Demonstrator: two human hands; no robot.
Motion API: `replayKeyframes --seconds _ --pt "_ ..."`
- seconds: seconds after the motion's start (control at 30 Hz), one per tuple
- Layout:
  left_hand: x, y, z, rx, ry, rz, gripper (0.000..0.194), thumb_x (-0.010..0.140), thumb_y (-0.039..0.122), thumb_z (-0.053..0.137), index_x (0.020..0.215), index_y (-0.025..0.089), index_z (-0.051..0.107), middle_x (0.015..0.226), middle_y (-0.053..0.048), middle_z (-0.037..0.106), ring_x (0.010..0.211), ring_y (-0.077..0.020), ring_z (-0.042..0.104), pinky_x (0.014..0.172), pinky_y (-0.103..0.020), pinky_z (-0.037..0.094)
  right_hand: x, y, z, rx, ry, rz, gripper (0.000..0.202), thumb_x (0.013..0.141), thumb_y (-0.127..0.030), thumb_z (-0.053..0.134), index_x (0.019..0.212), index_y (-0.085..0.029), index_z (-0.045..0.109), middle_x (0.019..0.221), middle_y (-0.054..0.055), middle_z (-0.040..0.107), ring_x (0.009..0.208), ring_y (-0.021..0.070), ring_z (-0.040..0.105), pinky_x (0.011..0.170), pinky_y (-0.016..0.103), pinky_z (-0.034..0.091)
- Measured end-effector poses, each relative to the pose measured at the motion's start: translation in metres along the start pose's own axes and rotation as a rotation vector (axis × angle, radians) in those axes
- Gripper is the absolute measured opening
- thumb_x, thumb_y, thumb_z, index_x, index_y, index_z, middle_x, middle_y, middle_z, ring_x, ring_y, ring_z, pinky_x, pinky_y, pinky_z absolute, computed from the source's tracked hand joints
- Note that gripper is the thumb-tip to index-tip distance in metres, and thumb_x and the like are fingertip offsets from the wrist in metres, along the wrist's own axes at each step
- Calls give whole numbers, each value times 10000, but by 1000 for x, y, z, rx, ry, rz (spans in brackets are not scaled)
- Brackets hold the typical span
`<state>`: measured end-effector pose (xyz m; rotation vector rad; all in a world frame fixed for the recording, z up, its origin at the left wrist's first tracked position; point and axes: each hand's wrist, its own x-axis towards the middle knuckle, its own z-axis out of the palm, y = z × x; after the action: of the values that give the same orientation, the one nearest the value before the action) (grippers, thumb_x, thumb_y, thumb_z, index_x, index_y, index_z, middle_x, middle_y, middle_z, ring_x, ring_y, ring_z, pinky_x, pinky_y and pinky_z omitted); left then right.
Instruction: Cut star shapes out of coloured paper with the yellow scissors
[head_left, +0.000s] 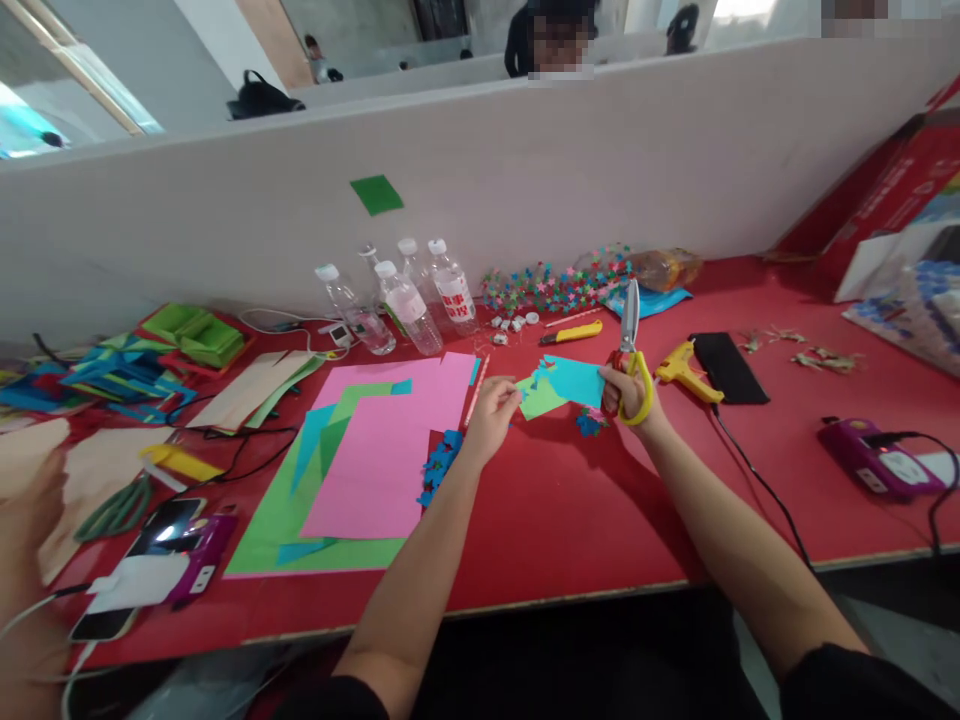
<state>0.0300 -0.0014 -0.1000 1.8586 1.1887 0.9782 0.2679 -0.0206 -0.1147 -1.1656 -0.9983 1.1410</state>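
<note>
My right hand is closed round a pair of scissors with red and yellow handles, their blades pointing up and away. A blue piece of paper with a cut edge reaches my right fingertips; whether they pinch it I cannot tell. My left hand is closed in a pinch at the left of a light green paper piece; anything between its fingertips is too small to make out. Small blue and pink paper cutouts lie below the papers. More blue cutouts lie beside my left forearm.
Pink sheets overlap green and blue ones at left. Several plastic bottles stand by the partition. A yellow cutter and a glue gun with a trailing cord lie farther back. Another person's hand is at the left edge.
</note>
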Motion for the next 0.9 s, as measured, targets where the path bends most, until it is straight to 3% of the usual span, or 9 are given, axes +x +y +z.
replayKeyframes --seconds 0.13,0.2,0.33,0.5,0.63,0.73,0.9 --pt "-1 -5 17 125 -126 0 107 854 237 544 775 171 574 944 -70 563 924 -191 571 882 -329 452 8 5 -8 123 148 -16 383 708 -400 644 565 -246 324 338 -102 310 271 70 313 296 226 301" --pt "0 -2 32 189 -238 29 141 853 229 555 725 175 584 835 -45 569 836 -183 572 834 -318 462 10 5 -11 163 189 -22 392 697 -393 658 568 -246 319 339 -103 312 269 71 321 290 221 305" --pt "3 6 69 307 -389 89 204 900 214 478 779 179 638 828 -56 625 887 -201 588 877 -333 448 11 6 -12 218 230 -29 396 679 -387 683 580 -243 327 336 -112 312 262 65 316 277 209 301" --pt "8 6 98 380 -431 78 131 839 218 571 821 153 683 866 -120 663 954 -271 612 949 -418 415 9 7 -10 241 215 -32 364 675 -375 690 598 -238 361 335 -119 314 260 64 316 278 205 303" --pt "8 3 98 312 -360 37 107 776 239 636 714 155 657 881 -144 664 1030 -315 602 995 -462 382 8 7 -8 230 185 -34 351 685 -362 675 597 -238 359 334 -114 328 265 67 319 279 203 295" --pt "5 0 87 168 -271 -19 178 815 290 579 697 162 615 845 -122 661 981 -284 624 956 -437 422 6 9 -5 210 149 -34 350 697 -377 662 597 -235 358 339 -114 328 271 65 318 288 196 297" --pt "0 -5 68 -196 -158 -113 340 846 434 498 1040 161 558 910 -72 674 815 -187 651 759 -325 516 0 16 8 134 36 -15 356 732 -398 623 550 -231 366 324 -95 341 277 68 327 307 197 306"
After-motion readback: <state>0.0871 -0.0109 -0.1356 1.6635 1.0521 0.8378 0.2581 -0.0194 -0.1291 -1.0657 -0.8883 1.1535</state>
